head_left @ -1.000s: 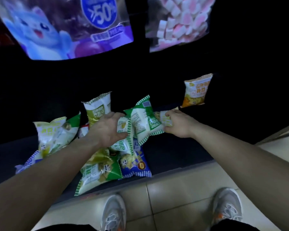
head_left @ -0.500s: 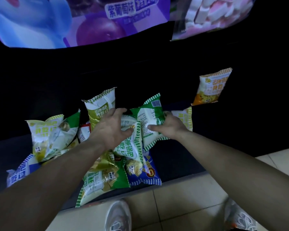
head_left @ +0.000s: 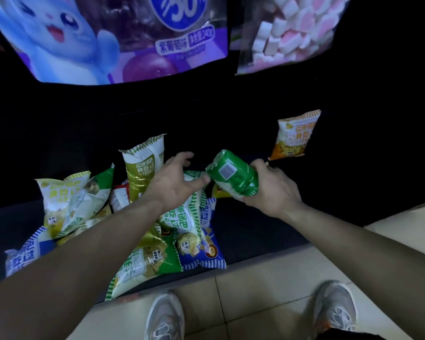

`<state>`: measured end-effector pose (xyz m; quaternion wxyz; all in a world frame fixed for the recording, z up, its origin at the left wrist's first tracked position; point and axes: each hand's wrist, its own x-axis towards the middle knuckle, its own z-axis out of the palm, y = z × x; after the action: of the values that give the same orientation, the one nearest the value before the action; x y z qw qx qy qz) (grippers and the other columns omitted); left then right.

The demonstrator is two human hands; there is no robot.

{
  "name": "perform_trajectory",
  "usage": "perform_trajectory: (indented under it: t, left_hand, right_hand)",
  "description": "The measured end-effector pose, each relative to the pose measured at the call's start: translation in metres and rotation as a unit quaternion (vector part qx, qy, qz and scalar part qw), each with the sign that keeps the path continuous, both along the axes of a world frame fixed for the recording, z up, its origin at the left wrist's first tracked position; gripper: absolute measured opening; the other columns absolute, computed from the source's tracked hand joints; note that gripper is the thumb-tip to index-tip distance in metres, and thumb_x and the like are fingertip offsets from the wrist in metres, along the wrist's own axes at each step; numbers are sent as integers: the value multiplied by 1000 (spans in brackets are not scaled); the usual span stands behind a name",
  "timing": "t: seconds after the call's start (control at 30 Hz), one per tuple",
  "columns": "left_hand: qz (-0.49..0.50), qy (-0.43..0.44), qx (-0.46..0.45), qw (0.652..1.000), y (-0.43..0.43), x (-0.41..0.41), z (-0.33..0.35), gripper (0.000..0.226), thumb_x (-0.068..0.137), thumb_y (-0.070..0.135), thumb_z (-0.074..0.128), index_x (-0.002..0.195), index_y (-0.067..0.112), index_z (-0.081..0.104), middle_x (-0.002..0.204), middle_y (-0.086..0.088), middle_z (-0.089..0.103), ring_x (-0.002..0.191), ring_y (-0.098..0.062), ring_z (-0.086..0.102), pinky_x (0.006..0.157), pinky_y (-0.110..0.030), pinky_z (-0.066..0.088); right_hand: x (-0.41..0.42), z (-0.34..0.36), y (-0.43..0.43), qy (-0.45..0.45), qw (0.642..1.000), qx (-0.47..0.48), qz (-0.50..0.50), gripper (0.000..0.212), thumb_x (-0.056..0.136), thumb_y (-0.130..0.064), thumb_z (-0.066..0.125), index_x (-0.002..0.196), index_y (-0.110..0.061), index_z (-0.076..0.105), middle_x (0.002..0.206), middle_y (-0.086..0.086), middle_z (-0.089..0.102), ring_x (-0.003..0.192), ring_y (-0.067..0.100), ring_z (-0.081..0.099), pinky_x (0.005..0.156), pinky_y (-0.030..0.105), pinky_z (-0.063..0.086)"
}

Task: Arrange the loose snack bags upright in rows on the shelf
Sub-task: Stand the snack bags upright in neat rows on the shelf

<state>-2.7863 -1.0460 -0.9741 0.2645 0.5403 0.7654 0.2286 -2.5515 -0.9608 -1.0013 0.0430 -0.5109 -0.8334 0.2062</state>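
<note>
Dark low shelf (head_left: 255, 231) above pale floor tiles (head_left: 268, 295), loose snack bags heaped at its left and middle.

Leftmost, a blue-and-white bag (head_left: 22, 256) lies flat by a yellow-green bag (head_left: 64, 200) leaning over; an olive bag (head_left: 144, 168) stands upright behind the pile. Left hand (head_left: 174, 182) hovers with fingers spread, thumb touching the green bag (head_left: 232, 176), which the right hand (head_left: 272, 187) clutches tilted above the heap. Far right, well apart, an orange bag (head_left: 296, 136) stands upright at the back. Overhead hang a purple grape-sweet pack (head_left: 123, 38) and a marshmallow pack (head_left: 287, 33); grey shoes (head_left: 165, 317) show below.
</note>
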Motion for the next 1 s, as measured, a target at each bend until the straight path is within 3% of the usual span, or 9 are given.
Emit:
perform_trajectory:
  t: [0.13, 0.27, 0.4, 0.53, 0.67, 0.77, 0.87, 1.0]
  left_hand:
    - [11, -131, -32, 991, 4, 20, 4, 87, 64, 86, 49, 139, 42, 41, 123, 10, 57, 107, -18, 63, 96, -45, 51]
    - [-9, -132, -33, 991, 7, 31, 7, 79, 66, 84, 52, 131, 39, 52, 121, 14, 59, 110, -13, 59, 95, -34, 48]
    - [-60, -95, -64, 992, 15, 43, 12, 73, 78, 66, 67, 140, 35, 46, 131, 12, 54, 116, -13, 54, 94, -30, 44]
    - [-121, -83, -144, 979, 21, 61, 14, 81, 76, 55, 77, 144, 36, 39, 132, 9, 51, 113, -14, 57, 88, -23, 45]
    - [-125, -118, -199, 965, 24, 66, 13, 89, 75, 42, 82, 148, 39, 31, 133, 7, 50, 110, -14, 58, 94, -36, 53]
    - [-110, -159, -207, 959, 24, 70, 11, 86, 77, 32, 83, 148, 38, 36, 130, 5, 53, 107, -16, 62, 93, -40, 56]
    - [-113, -131, -185, 967, 25, 69, 8, 80, 77, 34, 81, 146, 36, 42, 126, 3, 59, 101, -13, 65, 94, -34, 54]
    - [-107, -96, -164, 976, 25, 66, 10, 71, 80, 34, 78, 143, 37, 44, 117, 9, 58, 88, -3, 58, 69, -14, 43]
  right_hand:
    - [23, 6, -6, -45, 995, 74, 41, 73, 74, -48, 77, 131, -33, 34, 124, -5, 56, 110, 23, 49, 73, 38, 51]
    - [41, 7, -4, -75, 990, 98, 65, 77, 74, -46, 77, 134, -30, 30, 128, -4, 56, 112, 25, 47, 74, 38, 50]
    - [47, 6, -4, -93, 980, 146, 98, 79, 75, -44, 76, 136, -29, 29, 128, -4, 58, 114, 26, 48, 73, 37, 50]
    - [48, 7, -8, -96, 971, 165, 145, 84, 72, -39, 79, 141, -25, 33, 130, -1, 60, 116, 26, 49, 76, 38, 50]
    - [50, 7, -11, -86, 973, 155, 149, 82, 72, -41, 79, 139, -26, 35, 129, -3, 60, 118, 24, 49, 77, 38, 50]
    - [51, 8, -11, -71, 975, 149, 150, 79, 72, -44, 79, 137, -26, 39, 127, -5, 61, 115, 22, 49, 74, 37, 50]
    - [52, 8, -11, -59, 976, 141, 154, 81, 70, -47, 80, 138, -26, 40, 128, -4, 60, 114, 21, 49, 74, 36, 50]
    - [51, 11, -10, -24, 985, 98, 143, 87, 70, -53, 80, 141, -30, 37, 134, -6, 54, 120, 17, 45, 85, 35, 48]
